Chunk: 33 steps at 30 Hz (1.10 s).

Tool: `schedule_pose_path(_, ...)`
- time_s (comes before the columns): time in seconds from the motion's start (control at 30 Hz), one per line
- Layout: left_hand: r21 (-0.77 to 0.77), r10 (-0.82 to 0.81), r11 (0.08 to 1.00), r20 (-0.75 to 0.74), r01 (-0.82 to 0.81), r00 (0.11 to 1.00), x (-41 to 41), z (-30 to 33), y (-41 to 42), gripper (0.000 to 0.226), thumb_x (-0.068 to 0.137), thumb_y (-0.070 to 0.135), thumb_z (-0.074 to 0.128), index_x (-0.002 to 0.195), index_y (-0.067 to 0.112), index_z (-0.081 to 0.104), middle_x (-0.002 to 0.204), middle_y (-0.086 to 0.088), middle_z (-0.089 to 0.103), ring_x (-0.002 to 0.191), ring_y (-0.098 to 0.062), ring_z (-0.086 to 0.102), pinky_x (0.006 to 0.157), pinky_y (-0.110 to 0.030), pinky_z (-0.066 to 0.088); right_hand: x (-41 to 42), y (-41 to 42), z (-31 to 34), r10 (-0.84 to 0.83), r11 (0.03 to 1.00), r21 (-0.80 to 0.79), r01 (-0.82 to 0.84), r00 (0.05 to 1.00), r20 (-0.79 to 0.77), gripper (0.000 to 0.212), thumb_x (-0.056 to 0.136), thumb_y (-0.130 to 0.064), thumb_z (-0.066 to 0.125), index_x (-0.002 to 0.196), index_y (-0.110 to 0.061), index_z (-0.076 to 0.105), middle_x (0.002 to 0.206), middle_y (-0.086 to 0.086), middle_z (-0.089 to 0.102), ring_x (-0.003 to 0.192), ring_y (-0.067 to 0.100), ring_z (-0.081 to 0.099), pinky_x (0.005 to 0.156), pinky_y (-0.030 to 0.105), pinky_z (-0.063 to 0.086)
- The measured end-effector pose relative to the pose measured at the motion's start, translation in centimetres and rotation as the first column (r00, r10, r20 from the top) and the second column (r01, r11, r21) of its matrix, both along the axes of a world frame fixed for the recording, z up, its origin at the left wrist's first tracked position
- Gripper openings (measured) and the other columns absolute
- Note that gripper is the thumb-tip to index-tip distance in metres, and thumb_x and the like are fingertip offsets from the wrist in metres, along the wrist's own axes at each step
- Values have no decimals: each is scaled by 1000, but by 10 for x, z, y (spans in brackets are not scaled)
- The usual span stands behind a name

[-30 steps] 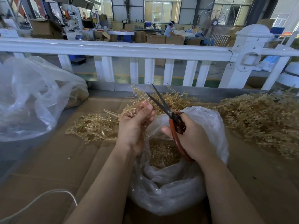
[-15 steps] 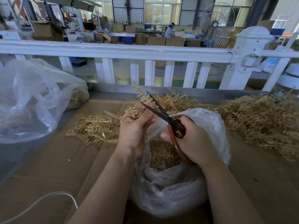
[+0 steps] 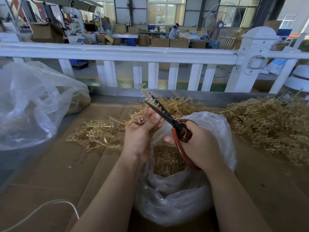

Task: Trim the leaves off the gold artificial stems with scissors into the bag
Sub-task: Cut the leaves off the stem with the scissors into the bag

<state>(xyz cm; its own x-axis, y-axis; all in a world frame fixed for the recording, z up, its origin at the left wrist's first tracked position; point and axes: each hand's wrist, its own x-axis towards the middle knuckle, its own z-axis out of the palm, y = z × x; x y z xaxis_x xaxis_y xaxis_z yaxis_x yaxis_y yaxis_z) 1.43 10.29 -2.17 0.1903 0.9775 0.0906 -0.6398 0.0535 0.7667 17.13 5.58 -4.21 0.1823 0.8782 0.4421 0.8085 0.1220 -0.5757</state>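
- L hand [image 3: 140, 134]: I see it closed round a gold stem [image 3: 145, 99], fingers curled, thumb up on the near side; the stem rises out of the top of the fist, tilted slightly left, w/ its studded tip above the fingers.
- R hand [image 3: 199, 144]: closed round the red-brown loop handles of the scissors [image 3: 168, 116]; fingers through the loops, wrist just right of the bag mouth.
- Scissors: dark blades parted in a narrow V, pointing up-left; tips lie at the stem just above the L fingers. I can't tell whether a blade touches the stem.
- Bag [image 3: 222, 131]: clear plastic, mouth open directly under both hands; gold cut leaves [image 3: 167, 158] heaped inside, seen btwn the two wrists.
- Stem pile, left [image 3: 93, 136]: loose gold stems on the cardboard [image 3: 50, 164], just left of the L hand.
- Stem pile, right [image 3: 267, 128]: larger heap, right of the bag, apart from the R hand.
- More stems behind the hands, at the far edge of the work surface.
- Second clear bag [image 3: 33, 104]: far left, well apart from the hands.
- White railing [image 3: 117, 52]: runs across beyond the work surface.
- White cable [image 3: 50, 208]: curves over the cardboard, lower left.
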Motion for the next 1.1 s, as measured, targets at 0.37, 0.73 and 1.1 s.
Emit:
schedule_pose_path(0.37,-40,-15,999,20,16,1000,-1,-1,1,19,69,7,73,87,3,68,72,-1,73,68,-9,70,67,-18,57,0,-1,-1,27,1000,16,-26,999,-36,68,64,-89,56,108,-37,66,86,-24,67,84,-3,63,74,12,48)
schedule_pose_path(0.73,-8,-28,1000,15,28,999,-2,-2,3,19,70,8,73,89,7,70,77,-1,74,72,-10,70,70,-19,57,1,0,-1,-7,999,37,7,1000,2,64,67,-88,57,105,-37,66,75,-31,58,75,-11,56,66,6,38)
schedule_pose_path(1.1,-23,-63,998,-20,62,998,-1,0,-2,5,68,8,74,68,12,77,70,-3,73,64,-11,70,58,-20,55,1,0,-1,-50,996,78,45,997,56,78,65,-99,40,102,-34,63,77,-30,55,72,-4,55,66,8,41)
